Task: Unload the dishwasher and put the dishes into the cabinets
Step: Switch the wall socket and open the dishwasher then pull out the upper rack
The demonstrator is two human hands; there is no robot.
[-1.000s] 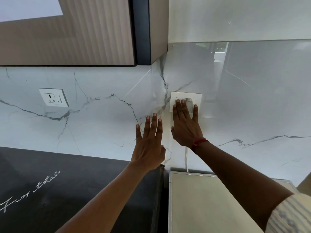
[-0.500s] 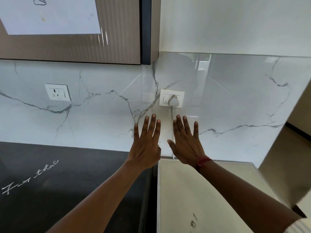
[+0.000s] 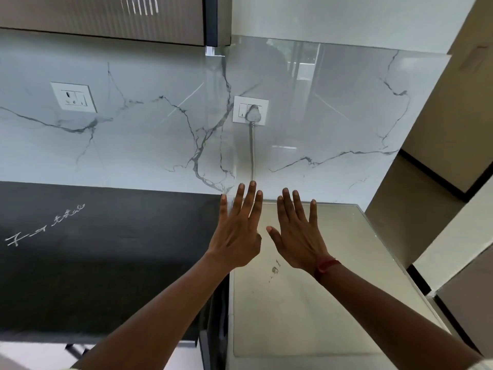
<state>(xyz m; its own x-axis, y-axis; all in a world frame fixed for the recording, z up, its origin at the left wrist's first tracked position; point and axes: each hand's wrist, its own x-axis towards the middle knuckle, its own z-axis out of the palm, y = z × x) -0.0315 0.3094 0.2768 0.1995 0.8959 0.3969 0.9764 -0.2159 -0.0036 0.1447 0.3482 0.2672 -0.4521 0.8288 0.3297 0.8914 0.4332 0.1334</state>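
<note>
My left hand and my right hand are stretched out side by side, backs up, fingers straight and spread, holding nothing. They hover above the pale flat top of an appliance that stands against the marble wall. A white plug sits in the wall socket above my hands, and its cord runs down behind the appliance. No dishes are in sight. An upper cabinet hangs at the top left.
A dark countertop with white handwriting lies to the left. A second socket is on the marble backsplash. Beige cabinet panels rise at the right.
My right hand has come off the plug and dropped down. Both hands moved lower, from the wall to above the appliance top, and my view tilted downward.
</note>
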